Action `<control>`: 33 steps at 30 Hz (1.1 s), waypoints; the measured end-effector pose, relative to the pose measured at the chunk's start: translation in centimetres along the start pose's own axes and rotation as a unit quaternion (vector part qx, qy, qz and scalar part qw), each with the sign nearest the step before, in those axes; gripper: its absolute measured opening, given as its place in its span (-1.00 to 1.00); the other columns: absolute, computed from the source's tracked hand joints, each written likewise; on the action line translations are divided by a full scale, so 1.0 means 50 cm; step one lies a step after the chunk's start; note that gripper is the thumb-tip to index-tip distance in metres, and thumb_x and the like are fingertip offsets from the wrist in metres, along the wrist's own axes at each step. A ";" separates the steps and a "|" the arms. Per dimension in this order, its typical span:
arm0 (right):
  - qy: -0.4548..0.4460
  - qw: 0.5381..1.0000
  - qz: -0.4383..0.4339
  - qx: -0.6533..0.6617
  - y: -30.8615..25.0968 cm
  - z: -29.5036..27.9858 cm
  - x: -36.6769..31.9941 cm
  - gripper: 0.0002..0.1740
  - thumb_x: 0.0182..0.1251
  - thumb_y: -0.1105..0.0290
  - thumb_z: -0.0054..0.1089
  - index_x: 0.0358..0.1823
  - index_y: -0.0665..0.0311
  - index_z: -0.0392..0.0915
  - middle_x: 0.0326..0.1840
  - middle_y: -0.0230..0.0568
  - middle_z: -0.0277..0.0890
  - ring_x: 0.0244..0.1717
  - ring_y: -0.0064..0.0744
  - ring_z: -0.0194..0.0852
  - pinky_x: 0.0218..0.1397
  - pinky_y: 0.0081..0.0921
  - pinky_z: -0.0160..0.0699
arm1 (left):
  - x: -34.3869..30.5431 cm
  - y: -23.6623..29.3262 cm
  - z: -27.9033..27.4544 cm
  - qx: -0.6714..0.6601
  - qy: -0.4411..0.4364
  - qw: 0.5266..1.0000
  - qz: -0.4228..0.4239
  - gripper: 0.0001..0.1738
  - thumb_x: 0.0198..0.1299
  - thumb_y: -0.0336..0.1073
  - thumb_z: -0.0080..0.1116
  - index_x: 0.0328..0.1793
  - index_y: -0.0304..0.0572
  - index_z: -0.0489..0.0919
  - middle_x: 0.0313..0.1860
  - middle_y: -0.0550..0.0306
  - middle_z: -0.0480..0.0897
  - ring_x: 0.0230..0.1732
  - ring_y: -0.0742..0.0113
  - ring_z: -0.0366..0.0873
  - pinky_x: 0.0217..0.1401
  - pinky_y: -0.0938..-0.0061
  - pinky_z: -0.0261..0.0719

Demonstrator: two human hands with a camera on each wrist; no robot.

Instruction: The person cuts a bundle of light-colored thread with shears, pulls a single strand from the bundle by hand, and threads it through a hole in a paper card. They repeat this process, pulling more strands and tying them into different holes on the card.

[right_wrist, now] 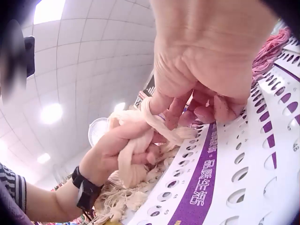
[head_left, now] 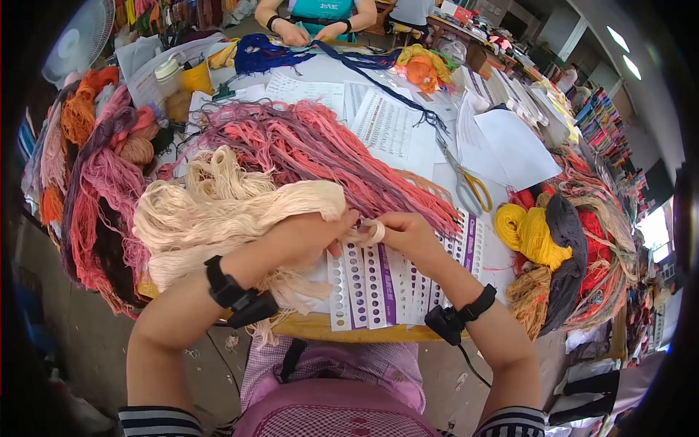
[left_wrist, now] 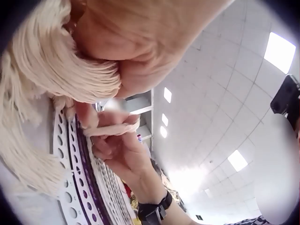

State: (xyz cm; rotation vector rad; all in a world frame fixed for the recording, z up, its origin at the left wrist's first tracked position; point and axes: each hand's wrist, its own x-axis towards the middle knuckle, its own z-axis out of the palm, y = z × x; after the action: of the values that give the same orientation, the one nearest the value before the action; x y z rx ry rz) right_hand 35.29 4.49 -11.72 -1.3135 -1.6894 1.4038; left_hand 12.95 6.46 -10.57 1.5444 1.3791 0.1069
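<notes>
A big bundle of cream yarn [head_left: 218,211] lies over my left forearm and the table. My left hand [head_left: 320,229] grips a strand of it [right_wrist: 129,161], fingers curled round the yarn. My right hand [head_left: 397,229] pinches the same cream strand [left_wrist: 110,129], which loops over its fingers [head_left: 371,233]. Both hands meet just above several white and purple punched cards [head_left: 368,280] fanned at the table's front edge. The cards' rows of holes show in the right wrist view [right_wrist: 243,173].
Pink and mauve yarn [head_left: 320,153] lies behind the hands. Yellow-handled scissors [head_left: 470,186] rest to the right, near yellow, grey and red skeins [head_left: 553,240]. Printed sheets [head_left: 386,124] cover mid table. Another person's hands [head_left: 309,33] work blue yarn at the far side.
</notes>
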 end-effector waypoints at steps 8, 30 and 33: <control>0.019 0.990 -0.044 -0.134 0.023 0.023 0.008 -0.74 0.11 0.39 0.39 -0.16 0.28 0.65 -0.30 -0.42 0.49 -0.29 -0.65 0.39 -0.21 -0.65 0.38 | -0.034 0.029 -0.018 -0.115 -0.057 0.972 0.195 -0.66 0.27 0.03 0.10 -0.23 -0.10 0.52 -0.53 0.25 0.49 -0.57 0.49 0.43 -0.48 0.54 0.40; -0.033 0.997 -0.017 -0.071 0.000 0.036 0.001 -0.81 0.20 0.45 0.28 -0.15 0.17 0.54 -0.17 -0.42 0.47 -0.15 -0.65 0.41 -0.07 -0.62 0.41 | 0.038 -0.065 -0.006 0.353 0.293 0.792 0.404 -0.74 0.01 -0.12 0.19 -0.37 -0.15 0.56 -0.42 -0.04 0.55 -0.31 -0.04 0.53 -0.21 0.14 0.46; 0.025 0.963 -0.037 -0.265 0.002 0.038 -0.005 -0.77 0.13 0.38 0.33 -0.18 0.09 0.54 -0.25 -0.38 0.36 -0.22 -0.55 0.39 -0.16 -0.57 0.39 | 0.001 -0.052 -0.066 0.354 0.263 0.868 0.228 -0.80 -0.10 -0.19 0.19 -0.43 -0.14 0.55 -0.43 -0.05 0.55 -0.31 -0.06 0.53 -0.22 0.15 0.45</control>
State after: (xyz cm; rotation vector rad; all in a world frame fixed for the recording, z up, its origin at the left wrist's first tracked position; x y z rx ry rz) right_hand 33.74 3.54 -12.31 -1.5223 -2.1444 0.8913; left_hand 9.07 8.05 -10.84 2.5983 1.5197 0.3649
